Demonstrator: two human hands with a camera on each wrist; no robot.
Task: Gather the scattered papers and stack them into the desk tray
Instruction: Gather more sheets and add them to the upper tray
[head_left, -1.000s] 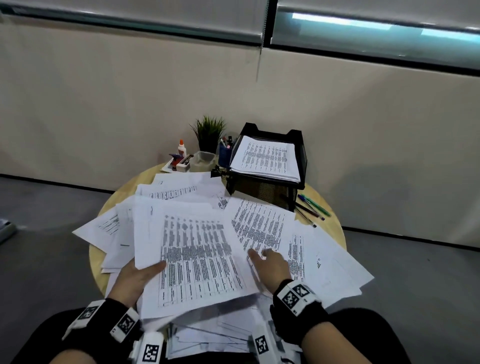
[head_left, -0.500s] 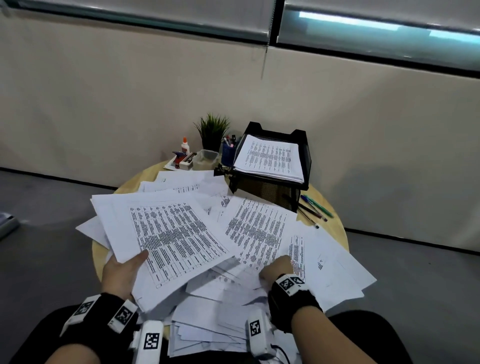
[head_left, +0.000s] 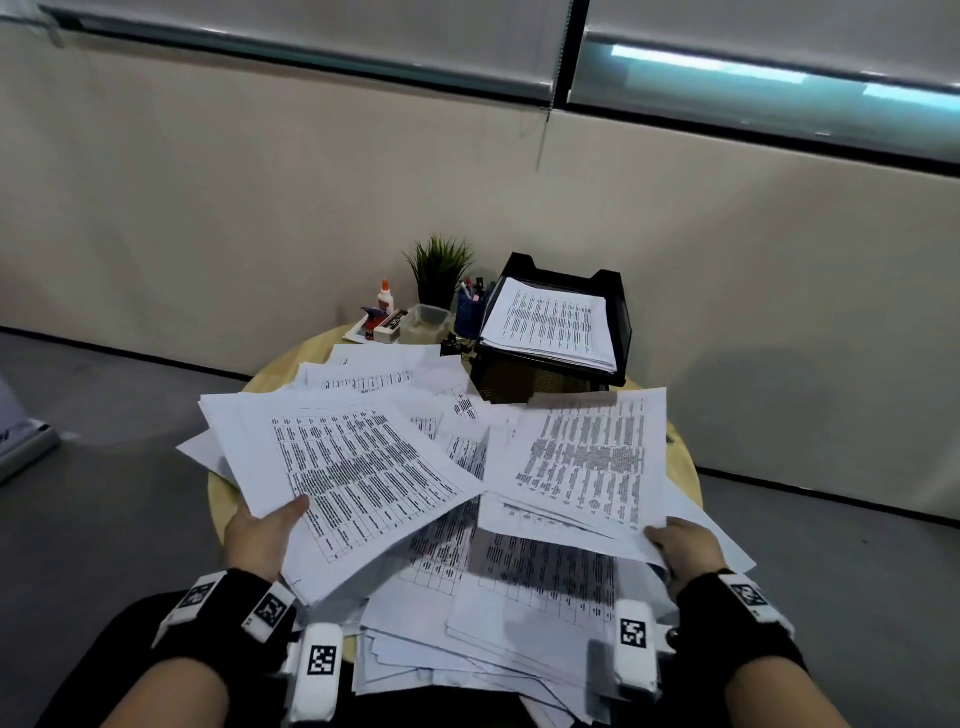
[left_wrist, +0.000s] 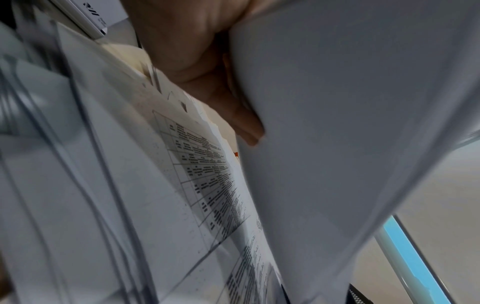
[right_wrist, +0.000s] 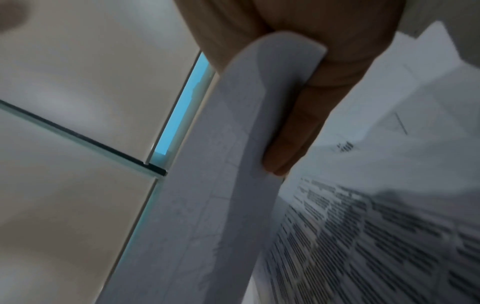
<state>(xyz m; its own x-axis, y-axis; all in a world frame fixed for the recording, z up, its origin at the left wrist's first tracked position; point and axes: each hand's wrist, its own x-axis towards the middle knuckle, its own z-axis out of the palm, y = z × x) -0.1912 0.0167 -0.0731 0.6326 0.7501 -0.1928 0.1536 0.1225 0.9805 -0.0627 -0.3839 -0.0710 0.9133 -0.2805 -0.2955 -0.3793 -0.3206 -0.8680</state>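
Observation:
Printed white sheets lie scattered over a round wooden table (head_left: 684, 457). My left hand (head_left: 262, 527) grips a bundle of sheets (head_left: 353, 467) at its near left edge, thumb on top, lifted off the pile. In the left wrist view the fingers (left_wrist: 241, 117) lie under that bundle (left_wrist: 350, 123). My right hand (head_left: 685, 545) pinches a second batch of sheets (head_left: 587, 462) at its near right corner, raised above the pile; the right wrist view shows fingers (right_wrist: 293, 133) curled under the bent paper edge (right_wrist: 246, 144). A black mesh desk tray (head_left: 621, 306) at the table's far side holds a neat stack of sheets (head_left: 550, 322).
Left of the tray stand a blue pen cup (head_left: 470, 312), a small potted plant (head_left: 441, 270), a clear plastic tub (head_left: 426, 322), a glue bottle (head_left: 385, 297) and a stapler (head_left: 387, 326). More loose sheets (head_left: 493, 613) spill over the near edge toward my lap. A beige wall runs behind.
Both hands have lifted batches of sheets off the pile. The right hand moved right and took a batch by its corner; the left bundle swung left and up.

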